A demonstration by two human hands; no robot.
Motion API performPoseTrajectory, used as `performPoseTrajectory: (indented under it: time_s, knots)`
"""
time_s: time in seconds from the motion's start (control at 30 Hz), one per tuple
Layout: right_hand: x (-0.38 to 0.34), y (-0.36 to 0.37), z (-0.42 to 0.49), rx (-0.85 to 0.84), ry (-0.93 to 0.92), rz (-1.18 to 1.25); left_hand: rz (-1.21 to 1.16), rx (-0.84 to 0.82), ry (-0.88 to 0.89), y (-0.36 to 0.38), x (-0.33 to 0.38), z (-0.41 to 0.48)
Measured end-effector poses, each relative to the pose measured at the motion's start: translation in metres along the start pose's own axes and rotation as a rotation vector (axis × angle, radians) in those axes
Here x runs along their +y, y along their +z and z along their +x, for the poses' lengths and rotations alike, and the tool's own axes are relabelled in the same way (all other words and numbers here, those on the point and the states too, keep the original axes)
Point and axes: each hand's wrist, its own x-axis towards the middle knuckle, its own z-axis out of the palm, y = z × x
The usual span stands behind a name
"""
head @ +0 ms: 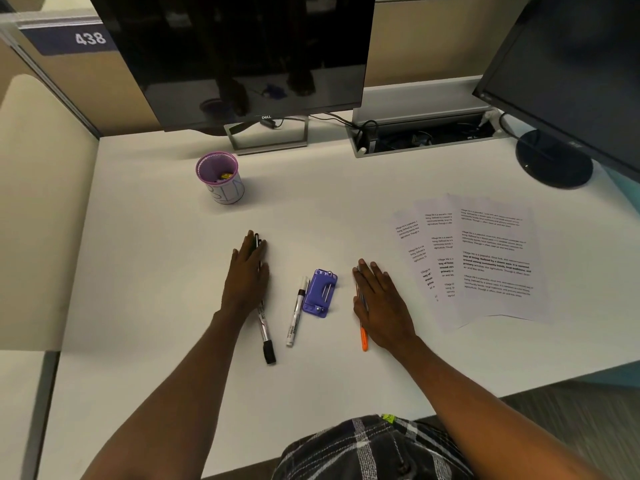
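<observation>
Both hands lie palm-down on the white bench, fingers straight and close together, gripping nothing. The left hand rests flat on a black-capped marker, whose capped end sticks out from under the wrist toward the person. A dark tip shows between the fingertips, but it cannot be told whether it belongs to the same marker. The right hand rests flat on an orange pen – only its near end shows, along the thumb side. Between the hands lie a white marker and, just beside it, a blue device (two metal pins on top). Beyond the left hand stands a purple mesh cup, upright. Fanned printed sheets lie outward of the right hand.
</observation>
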Motion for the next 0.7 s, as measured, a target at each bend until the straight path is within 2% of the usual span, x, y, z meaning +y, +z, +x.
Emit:
performPoseTrajectory:
  time_s: [0.13, 0.43, 0.7]
  knots:
    - [0.001, 0.000, 0.000, -0.004, 0.000, -0.006, 0.012, 0.062, -0.036, -0.006, -0.014, -0.013]
    - [0.001, 0.001, 0.000, -0.004, -0.007, -0.010, -0.094, 0.307, -0.281, -0.007, -0.019, -0.022]
    - [-0.002, 0.007, -0.007, 0.045, 0.009, 0.049, -0.099, 0.271, -0.189, 0.013, -0.001, -0.033]
